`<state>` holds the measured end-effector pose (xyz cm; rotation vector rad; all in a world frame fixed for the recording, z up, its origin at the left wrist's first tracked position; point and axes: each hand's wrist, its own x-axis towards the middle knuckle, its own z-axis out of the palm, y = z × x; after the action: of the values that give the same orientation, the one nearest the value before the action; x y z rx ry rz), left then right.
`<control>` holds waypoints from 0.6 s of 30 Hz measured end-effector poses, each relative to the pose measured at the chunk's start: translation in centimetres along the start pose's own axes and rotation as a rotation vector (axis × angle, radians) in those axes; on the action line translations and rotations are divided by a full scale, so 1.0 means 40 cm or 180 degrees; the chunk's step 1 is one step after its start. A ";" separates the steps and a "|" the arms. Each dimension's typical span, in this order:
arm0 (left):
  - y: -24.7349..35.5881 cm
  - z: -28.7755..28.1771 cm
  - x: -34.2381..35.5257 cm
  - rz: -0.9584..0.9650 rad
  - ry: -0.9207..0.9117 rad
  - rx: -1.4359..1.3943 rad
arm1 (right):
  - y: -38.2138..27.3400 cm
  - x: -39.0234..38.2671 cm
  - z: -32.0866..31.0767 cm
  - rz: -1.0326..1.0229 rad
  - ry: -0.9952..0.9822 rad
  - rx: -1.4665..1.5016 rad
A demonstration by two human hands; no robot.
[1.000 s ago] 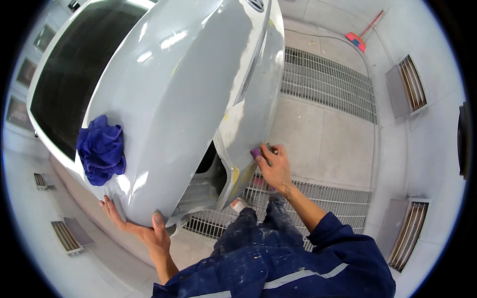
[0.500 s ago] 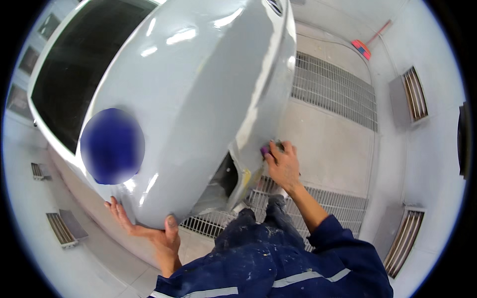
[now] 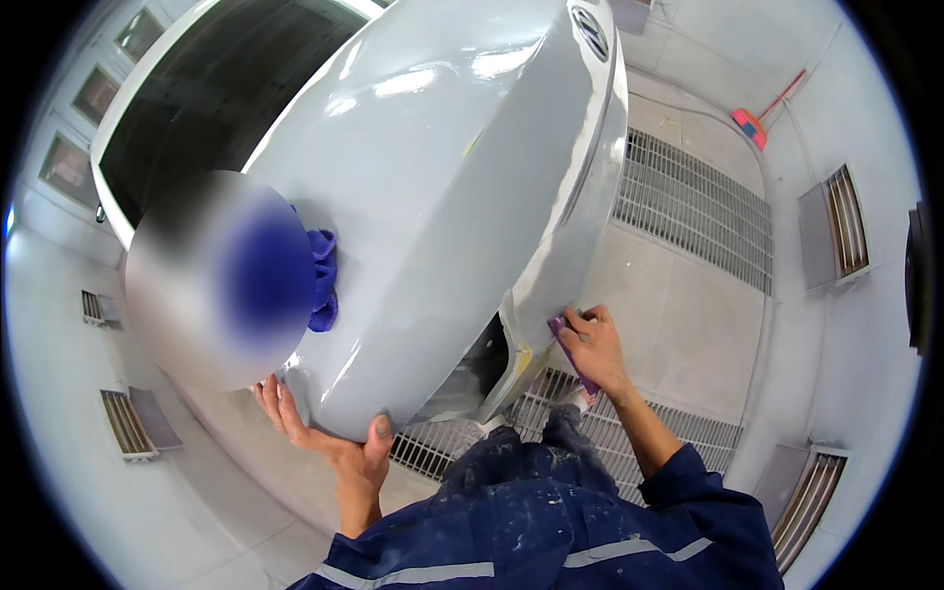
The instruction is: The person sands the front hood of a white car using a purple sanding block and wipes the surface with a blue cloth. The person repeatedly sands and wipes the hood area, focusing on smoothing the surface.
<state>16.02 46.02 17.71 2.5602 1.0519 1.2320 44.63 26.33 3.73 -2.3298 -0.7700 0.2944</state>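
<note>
A grey-primed car hood (image 3: 423, 226) stretches up and away in front of me. My left hand (image 3: 339, 442) rests on its near corner, thumb and fingers spread over the edge. My right hand (image 3: 593, 349) grips a thin, flat purple sanding block (image 3: 572, 352) and holds it against the side of the grey front bumper (image 3: 551, 300). Left of that spot is a dark headlight opening (image 3: 479, 359) with a yellowish patch along its rim. A crumpled blue cloth (image 3: 324, 280) lies on the hood, partly covered by a blurred disc.
Metal floor grates (image 3: 698, 211) run beside the car and under my feet. A red broom (image 3: 752, 128) leans at the far right wall, near louvred vents (image 3: 846, 221). The dark windshield (image 3: 221, 88) is at the upper left, and a badge (image 3: 590, 34) sits on the car's nose.
My view has shifted, so the car appears further right. The right hand still holds the sanding block at the bumper, and more of the block shows. The left hand stays on the hood corner.
</note>
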 end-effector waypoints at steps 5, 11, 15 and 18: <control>-0.001 -0.002 0.005 0.0000 0.0017 0.0024 | -0.025 -0.004 0.003 -0.0057 0.0148 -0.0126; -0.014 0.000 -0.004 0.0009 0.0024 -0.0016 | -0.029 0.001 0.005 -0.0414 0.0340 -0.0461; -0.010 -0.005 -0.004 0.0012 0.0058 0.0016 | -0.009 -0.028 0.003 -0.0339 0.0143 -0.0168; -0.001 0.004 -0.006 0.0012 0.0051 -0.0023 | -0.011 -0.011 -0.004 -0.0534 0.0310 -0.0527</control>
<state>16.02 45.93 17.43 2.5524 1.0441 1.2570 44.16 26.25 4.13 -2.3935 -0.9661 0.0444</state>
